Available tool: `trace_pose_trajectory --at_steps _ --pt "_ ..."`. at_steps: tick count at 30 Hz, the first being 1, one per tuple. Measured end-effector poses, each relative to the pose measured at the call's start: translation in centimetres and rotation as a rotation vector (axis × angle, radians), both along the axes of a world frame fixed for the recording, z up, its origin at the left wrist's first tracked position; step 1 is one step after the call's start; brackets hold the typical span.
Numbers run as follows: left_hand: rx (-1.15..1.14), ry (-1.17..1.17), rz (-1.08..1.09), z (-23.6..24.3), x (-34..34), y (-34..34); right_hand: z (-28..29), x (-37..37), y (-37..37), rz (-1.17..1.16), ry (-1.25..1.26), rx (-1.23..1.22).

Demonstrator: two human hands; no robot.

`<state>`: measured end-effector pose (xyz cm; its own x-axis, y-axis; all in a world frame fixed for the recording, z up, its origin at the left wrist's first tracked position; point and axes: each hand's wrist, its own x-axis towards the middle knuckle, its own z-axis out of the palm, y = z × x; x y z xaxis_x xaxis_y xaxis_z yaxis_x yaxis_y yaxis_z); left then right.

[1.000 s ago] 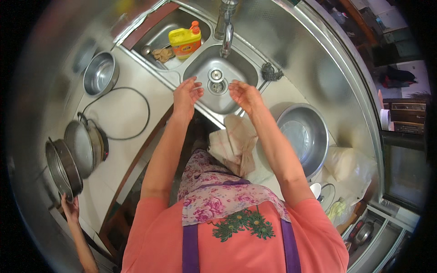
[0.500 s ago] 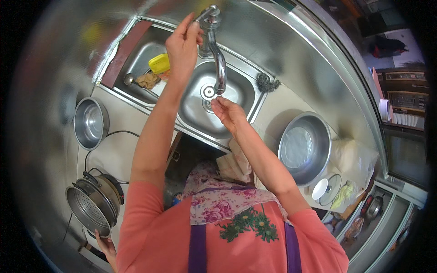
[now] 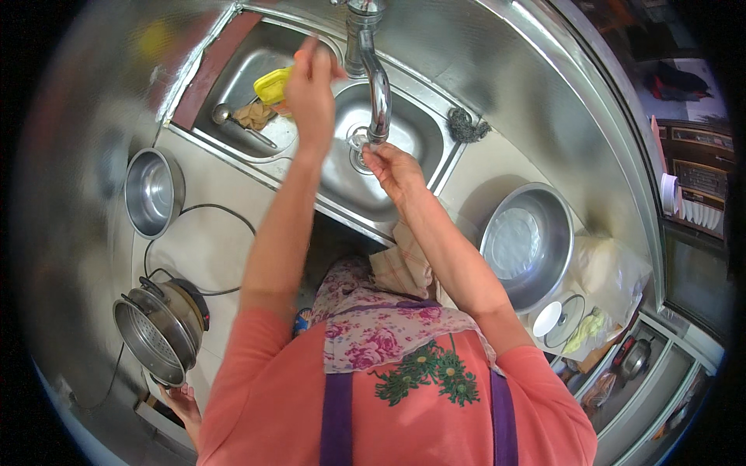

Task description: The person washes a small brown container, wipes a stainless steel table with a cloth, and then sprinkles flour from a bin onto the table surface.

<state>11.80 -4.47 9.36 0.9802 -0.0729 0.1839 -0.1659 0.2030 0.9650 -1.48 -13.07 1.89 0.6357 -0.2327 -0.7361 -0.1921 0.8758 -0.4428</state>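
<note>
My left hand (image 3: 312, 105) is raised over the divider between the two sink bowls, left of the chrome faucet (image 3: 378, 89). Motion smears its fingers, and I cannot tell whether they are open or closed. Just under the faucet's spout, my right hand (image 3: 398, 172) has its thumb and fingers drawn together; whatever they may hold is hidden. A bright glint by the fingertips may be water. Below lies the right sink bowl (image 3: 423, 140) with its drain (image 3: 359, 161). The left bowl (image 3: 233, 70) holds a yellow item (image 3: 272, 85), a brown crumpled cloth (image 3: 254, 116) and a ladle (image 3: 222, 113).
A steel scouring pad (image 3: 466, 126) sits at the sink's right corner. Large steel basin (image 3: 550, 264) stands right, by a glass lid (image 3: 573, 314). At left are a steel pot (image 3: 175, 190), a black cable and stacked steamer pots (image 3: 144, 342), touched by another person's hand (image 3: 183, 405).
My left hand has left the faucet handle and come down toward me. My right hand stays under the spout, its fingers closer together. The view has shifted slightly.
</note>
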Motion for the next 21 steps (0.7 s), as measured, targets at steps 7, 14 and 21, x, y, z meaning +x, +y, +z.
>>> trace_pose_trajectory --at_steps 7,14,21 --pt "-0.360 0.910 -0.055 -10.2 -12.7 -3.9 -0.4 -0.1 0.7 0.004 0.071 -0.300" --pt "-0.353 1.198 -0.042 -11.5 -7.8 -1.2 -0.6 -1.8 2.7 0.224 -0.106 -0.308" --pt "-0.696 1.056 -0.100 -9.8 -10.4 -1.4 -3.0 -1.7 0.9 0.045 -0.249 0.081"
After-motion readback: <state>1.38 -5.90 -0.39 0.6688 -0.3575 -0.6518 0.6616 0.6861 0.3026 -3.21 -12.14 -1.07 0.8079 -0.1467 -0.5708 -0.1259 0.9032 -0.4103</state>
